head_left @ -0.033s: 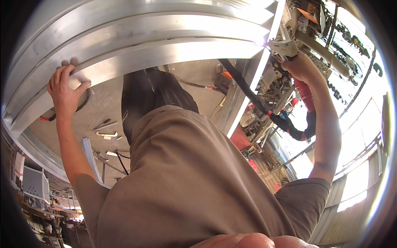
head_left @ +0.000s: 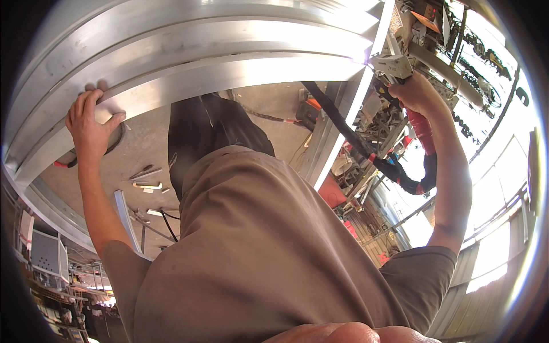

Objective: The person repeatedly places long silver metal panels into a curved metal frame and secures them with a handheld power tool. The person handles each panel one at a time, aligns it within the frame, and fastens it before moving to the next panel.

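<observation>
My right hand (head_left: 416, 95) is closed around the handle of a handheld welding gun (head_left: 394, 65). A bright violet-white glow shows at the gun's tip, where the end of a shiny metal slat (head_left: 223, 75) meets a metal frame bar (head_left: 361, 94). From the gun a thick black and red cable (head_left: 420, 132) loops down and back to the left. My left hand (head_left: 93, 123) grips the near edge of that slat toward its left end, fingers over the top and thumb on the near face. Glare washes out the slat's right end.
More parallel metal slats (head_left: 189, 43) lie beyond. Below on the floor are hand tools (head_left: 146, 172) and another cable (head_left: 257, 114). A cluttered rack (head_left: 394, 120) stands at the right, past the frame bar. A grey perforated box (head_left: 49, 253) is at the lower left.
</observation>
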The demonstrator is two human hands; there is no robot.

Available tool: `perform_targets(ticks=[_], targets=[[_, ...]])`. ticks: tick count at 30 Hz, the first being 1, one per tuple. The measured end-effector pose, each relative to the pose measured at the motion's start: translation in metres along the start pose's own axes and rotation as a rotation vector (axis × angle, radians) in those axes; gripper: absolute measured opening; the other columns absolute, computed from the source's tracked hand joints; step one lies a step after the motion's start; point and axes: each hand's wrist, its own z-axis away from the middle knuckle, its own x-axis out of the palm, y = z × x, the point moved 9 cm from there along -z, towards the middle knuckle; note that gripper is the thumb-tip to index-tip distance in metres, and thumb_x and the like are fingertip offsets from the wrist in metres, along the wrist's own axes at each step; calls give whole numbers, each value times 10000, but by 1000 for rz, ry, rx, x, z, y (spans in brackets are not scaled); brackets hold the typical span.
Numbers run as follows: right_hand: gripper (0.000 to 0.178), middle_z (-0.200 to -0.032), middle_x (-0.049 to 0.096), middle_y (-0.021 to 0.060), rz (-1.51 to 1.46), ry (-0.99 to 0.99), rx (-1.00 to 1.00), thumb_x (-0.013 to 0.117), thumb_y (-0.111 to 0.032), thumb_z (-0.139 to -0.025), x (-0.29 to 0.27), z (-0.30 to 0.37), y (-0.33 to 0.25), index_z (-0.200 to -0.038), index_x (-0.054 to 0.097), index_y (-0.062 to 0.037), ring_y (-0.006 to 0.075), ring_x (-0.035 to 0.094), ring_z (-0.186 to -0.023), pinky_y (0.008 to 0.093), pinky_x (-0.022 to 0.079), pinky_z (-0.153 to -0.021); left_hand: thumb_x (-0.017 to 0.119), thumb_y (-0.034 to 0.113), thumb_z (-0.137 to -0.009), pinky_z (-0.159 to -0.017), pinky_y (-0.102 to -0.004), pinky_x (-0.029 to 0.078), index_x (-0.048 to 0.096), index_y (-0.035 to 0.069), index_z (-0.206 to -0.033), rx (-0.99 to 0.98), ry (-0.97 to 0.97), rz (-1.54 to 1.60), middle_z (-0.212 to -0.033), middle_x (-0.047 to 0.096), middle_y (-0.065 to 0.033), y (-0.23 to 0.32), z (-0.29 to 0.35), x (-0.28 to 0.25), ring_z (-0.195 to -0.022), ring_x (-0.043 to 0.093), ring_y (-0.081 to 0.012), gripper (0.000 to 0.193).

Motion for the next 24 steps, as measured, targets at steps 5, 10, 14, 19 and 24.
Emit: perform_targets(ticks=[5,10,14,19,24], targets=[[318,-731,708,135,36,5,2,668,-210,-818,-1,-2,-1,-1001,692,49,236,717,-676,384,553,-658,930,323,-680,-1119,-514,346,615,158,-1326,9,7,-7,-1388,591,-50,1,0,-1,-1322,516,-310,737],[351,-811,725,137,18,-36,15,687,-193,-825,-2,1,-5,-1083,688,45,220,719,-684,363,564,-642,925,313,-681,-1113,-516,349,614,157,-1327,16,12,5,-1390,591,-59,1,0,-1,-1322,516,-318,734],[383,-858,725,133,36,-43,8,697,-170,-827,-4,3,-10,-1143,674,46,205,711,-677,352,566,-626,924,310,-682,-1112,-516,349,613,158,-1330,11,10,3,-1392,592,-60,0,1,1,-1323,515,-320,735],[379,-832,716,129,8,-29,23,690,-167,-826,-5,6,-7,-1134,671,54,204,696,-670,359,564,-640,923,319,-687,-1112,-516,348,614,158,-1329,15,17,-3,-1385,593,-59,1,0,-1,-1317,516,-319,729],[371,-797,707,129,-13,7,-7,687,-167,-807,-6,7,-6,-1106,676,52,216,690,-669,373,551,-659,921,325,-694,-1111,-518,347,614,157,-1324,6,16,-8,-1380,592,-56,2,1,-1,-1313,515,-316,720]])
